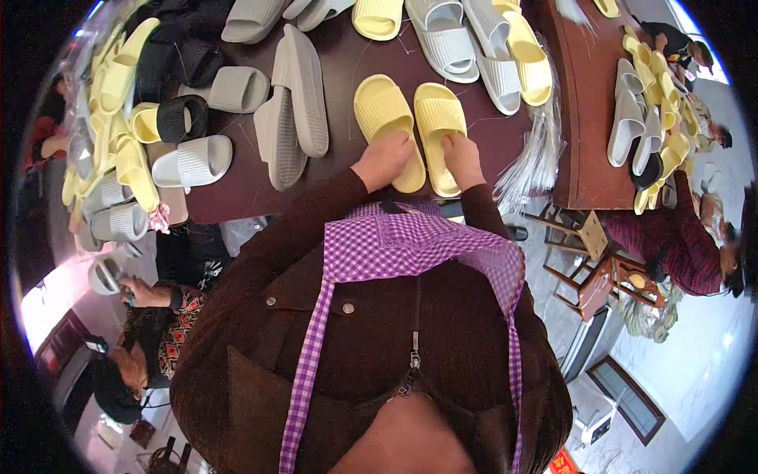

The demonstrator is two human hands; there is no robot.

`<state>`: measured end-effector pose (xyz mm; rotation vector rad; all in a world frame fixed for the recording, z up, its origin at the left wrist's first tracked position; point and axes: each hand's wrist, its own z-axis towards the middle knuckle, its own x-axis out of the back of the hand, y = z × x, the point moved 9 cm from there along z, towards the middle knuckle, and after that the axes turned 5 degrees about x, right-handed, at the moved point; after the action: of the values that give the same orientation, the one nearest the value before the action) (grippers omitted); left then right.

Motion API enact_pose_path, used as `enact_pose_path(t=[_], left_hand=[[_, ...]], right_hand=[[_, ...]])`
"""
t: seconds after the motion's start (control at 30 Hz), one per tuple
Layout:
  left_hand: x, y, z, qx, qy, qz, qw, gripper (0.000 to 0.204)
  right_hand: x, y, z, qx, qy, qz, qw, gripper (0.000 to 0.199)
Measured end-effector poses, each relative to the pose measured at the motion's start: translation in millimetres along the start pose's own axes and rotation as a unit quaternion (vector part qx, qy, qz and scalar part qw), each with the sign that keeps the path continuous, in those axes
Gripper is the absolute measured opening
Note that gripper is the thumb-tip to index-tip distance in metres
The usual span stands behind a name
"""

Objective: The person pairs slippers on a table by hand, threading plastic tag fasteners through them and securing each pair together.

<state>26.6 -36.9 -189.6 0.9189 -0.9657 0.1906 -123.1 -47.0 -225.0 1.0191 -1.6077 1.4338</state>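
Note:
Two yellow slide slippers lie side by side on the dark red table, toes toward me. My left hand is closed at the strap of the left slipper, its fingertips partly hidden. On the other one, the right slipper, my right hand grips the strap's outer edge between thumb and fingers. A grey pair of slides leans together to the left of my hands, one sole turned outward.
Yellow slides pile up at the left edge, near a light grey slide. Grey slides lie at the back. Thin clear strands hang off the right corner. Another table and a wooden stool stand right. Co-workers sit both sides.

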Motion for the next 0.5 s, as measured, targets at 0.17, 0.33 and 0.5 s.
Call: enact_pose_path(t=[0.17,0.33,0.5], left_hand=[[-8.2,-11.3,6.7,0.008,0.003,0.022,1.0,0.013],[-8.2,-20.2,8.0,0.022,0.009,0.04,0.999,0.016],[-3.8,-17.3,11.2,0.012,0.003,0.103,0.995,0.02]], right_hand=[[16.7,0.1,-20.9,-0.008,0.04,0.075,0.996,0.024],[46.2,15.0,-18.6,0.001,0.07,0.095,0.993,0.024],[66.7,26.3,21.2,-0.013,0.128,0.086,0.988,0.025]])
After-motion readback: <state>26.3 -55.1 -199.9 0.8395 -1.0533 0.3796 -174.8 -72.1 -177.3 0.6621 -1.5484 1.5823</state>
